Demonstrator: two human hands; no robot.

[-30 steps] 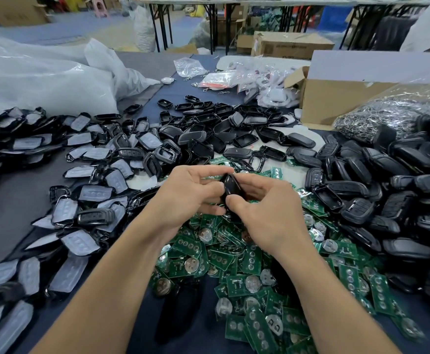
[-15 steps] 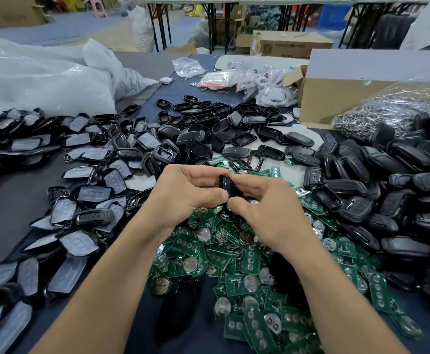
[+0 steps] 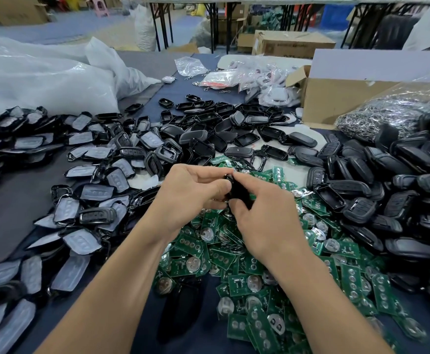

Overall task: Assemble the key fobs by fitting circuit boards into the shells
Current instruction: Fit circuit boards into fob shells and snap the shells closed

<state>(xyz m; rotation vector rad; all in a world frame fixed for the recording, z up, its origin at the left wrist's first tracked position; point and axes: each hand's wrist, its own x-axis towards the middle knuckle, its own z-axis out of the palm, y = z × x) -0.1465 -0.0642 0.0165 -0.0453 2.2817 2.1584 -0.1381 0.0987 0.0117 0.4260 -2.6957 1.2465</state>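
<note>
Our left hand (image 3: 191, 198) and right hand (image 3: 262, 213) both pinch one black shell (image 3: 238, 191), held just above the near heap of green circuit boards (image 3: 247, 264). We seem to be seating or closing it; next comes a firm, even squeeze.

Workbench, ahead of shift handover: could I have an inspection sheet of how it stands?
Surface: dark table, mostly buried under parts.
Job's things: green circuit boards heaped at centre; black shells piled right and behind; one key fob shell in hand.
Clutter: white plastic bags far left; cardboard box and bag of metal rings far right.
Grippers: left hand and right hand both grip the key fob shell.
Cables: nothing seen.
Surroundings: folding tables and cartons beyond.
</note>
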